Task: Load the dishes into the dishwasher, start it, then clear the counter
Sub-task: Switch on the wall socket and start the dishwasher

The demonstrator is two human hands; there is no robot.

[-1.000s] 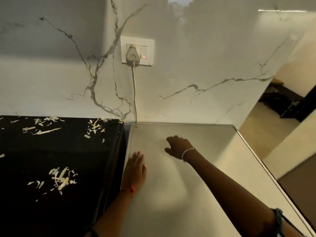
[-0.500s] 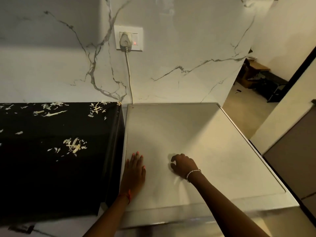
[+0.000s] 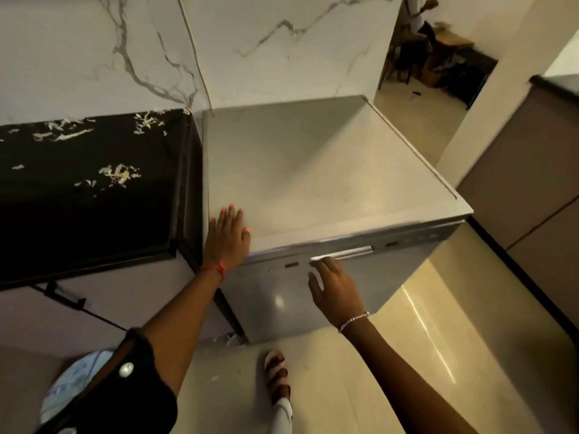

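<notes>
Here's the silver, flat-topped freestanding dishwasher (image 3: 313,170), standing against the white grey-veined marble wall (image 3: 282,42) and just beside the glossy black worktop with pale flecks (image 3: 87,189), door closed. The left hand (image 3: 227,238) lies flat on the machine's top at the front left corner, fingers straight and close together, palm down (pink nails, red thread (image 3: 219,268) at the wrist). The right hand (image 3: 332,286) is lower, in front of the door, thumb spread out to the side, fingertips (image 3: 326,261) up at the left end of the shiny bar handle (image 3: 344,253). Whether they hook the handle or only touch it I cannot tell; it's blurred there. A beaded bracelet (image 3: 354,319) sits on that wrist. A thin white cable (image 3: 194,51) runs down the wall behind the dishwasher. Below, a sandalled foot (image 3: 277,377) stands on the beige tiled floor (image 3: 407,355), close to the dishwasher's base.
</notes>
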